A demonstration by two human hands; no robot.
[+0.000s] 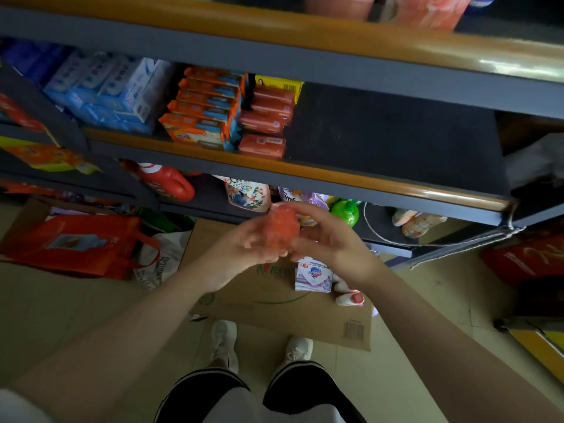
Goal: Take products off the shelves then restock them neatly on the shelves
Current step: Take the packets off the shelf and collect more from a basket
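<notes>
Hands meet at the frame's centre: left hand cradles and right hand pinches a red soap pack, blurred, soft-looking and rounded, probably being squared for the bare shelf at one o'clock, beside flat red bars and glossy orange cartons

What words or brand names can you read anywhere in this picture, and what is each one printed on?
"Safeguard": on the white and purple soap box lying on the flattened cardboard.
Orange boxes, blue and white packs, red packs, red bag, flowered pouch: printed, but too blurred to read.
Orange pack held in both hands: no readable text.
</notes>
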